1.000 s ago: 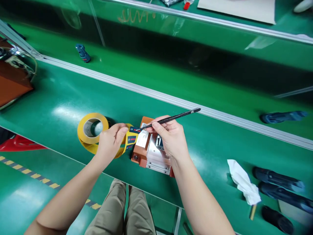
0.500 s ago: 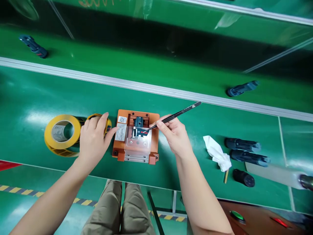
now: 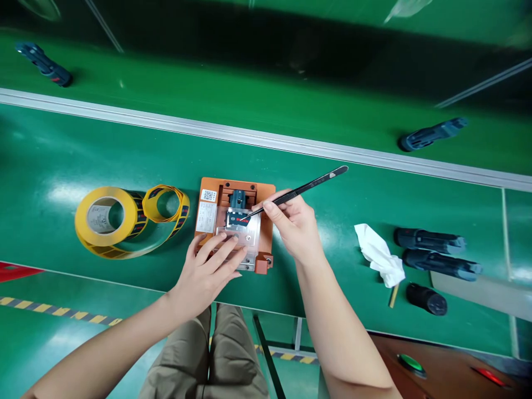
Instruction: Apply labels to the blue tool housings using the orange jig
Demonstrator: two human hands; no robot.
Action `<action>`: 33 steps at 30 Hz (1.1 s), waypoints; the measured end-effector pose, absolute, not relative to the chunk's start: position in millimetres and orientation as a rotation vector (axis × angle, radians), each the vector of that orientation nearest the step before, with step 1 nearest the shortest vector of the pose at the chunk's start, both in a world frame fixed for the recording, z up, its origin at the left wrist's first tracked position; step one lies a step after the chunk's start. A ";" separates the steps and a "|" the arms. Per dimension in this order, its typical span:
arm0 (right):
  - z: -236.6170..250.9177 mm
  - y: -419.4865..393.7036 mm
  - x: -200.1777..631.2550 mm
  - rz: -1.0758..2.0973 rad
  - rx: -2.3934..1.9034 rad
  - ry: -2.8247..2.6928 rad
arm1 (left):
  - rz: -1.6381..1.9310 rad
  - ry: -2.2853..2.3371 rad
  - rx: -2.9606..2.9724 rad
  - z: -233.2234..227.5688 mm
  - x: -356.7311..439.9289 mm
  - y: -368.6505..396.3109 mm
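An orange fixture (image 3: 266,194) lies on the bench in front of me, with a dark blue tool part (image 3: 238,198) set in it. A clear plastic plate (image 3: 254,230) covers its lower middle. My left hand (image 3: 208,271) rests with fingers spread on the lower part of this plate. In my right hand (image 3: 295,227) black tweezers (image 3: 307,187) are pinched, slanting up to the right. Their tips touch or hover just over a dark label with red lettering (image 3: 236,220) at the plate's top opening; contact is hard to judge.
A yellow label roll (image 3: 89,216) with a loose looped strip (image 3: 183,213) stands left. To the right are a crumpled white tissue (image 3: 380,255), dark blue tool bodies (image 3: 430,240) and a black cylinder (image 3: 426,299). More tool bodies (image 3: 432,134) lie beyond the metal rail (image 3: 266,138).
My left hand has moved off the yellow label strip, rightward and down onto the clear plate. The tweezers' tips have shifted slightly left over the label. The view has moved a little.
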State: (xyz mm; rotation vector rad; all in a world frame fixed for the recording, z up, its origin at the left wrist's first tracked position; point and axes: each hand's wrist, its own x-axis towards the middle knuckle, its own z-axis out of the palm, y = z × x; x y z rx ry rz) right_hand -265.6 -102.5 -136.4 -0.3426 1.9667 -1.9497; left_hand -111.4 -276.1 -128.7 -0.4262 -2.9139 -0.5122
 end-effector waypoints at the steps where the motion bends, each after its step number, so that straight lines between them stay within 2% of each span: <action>1: -137.3 -102.6 -264.8 -1.956 -0.343 1.965 | -0.513 -2.912 -0.425 -128.1 -111.7 -276.2; 33: -144.5 -104.5 -258.5 -2.016 -0.256 1.949 | -0.485 -2.915 -0.470 -126.8 -115.6 -278.2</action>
